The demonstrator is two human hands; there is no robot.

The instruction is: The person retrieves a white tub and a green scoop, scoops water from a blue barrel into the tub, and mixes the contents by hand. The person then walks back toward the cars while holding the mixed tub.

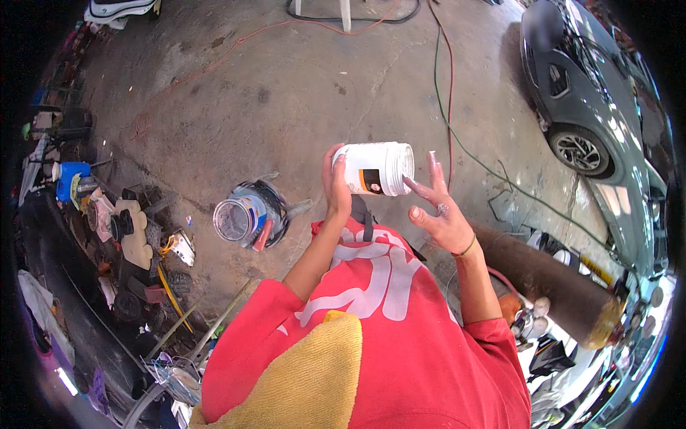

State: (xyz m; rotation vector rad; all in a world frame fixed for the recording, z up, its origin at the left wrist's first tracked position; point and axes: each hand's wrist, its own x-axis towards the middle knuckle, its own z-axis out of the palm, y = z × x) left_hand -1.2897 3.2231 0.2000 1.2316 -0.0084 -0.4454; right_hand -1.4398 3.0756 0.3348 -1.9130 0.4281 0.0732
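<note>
A white plastic jar [366, 159] with a dark and orange label lies tipped on its side in the air, its threaded mouth facing right. My left hand [337, 187] is wrapped round the jar's base end. Just right of the mouth is my right hand [444, 213], its fingers spread and smeared with a pale grey paste. One of its fingertips is at the jar's rim; whether it touches cannot be made out. No lid shows on the jar, and its inside is mostly hidden.
An open metal can [234, 220] stands left of me, beside a red-handled tool [264, 234]. A grey car [607, 129] is at the right, near a large rusty cylinder [539, 275]. Hoses [451, 107] cross the concrete floor. Car parts and clutter [136, 236] line the left.
</note>
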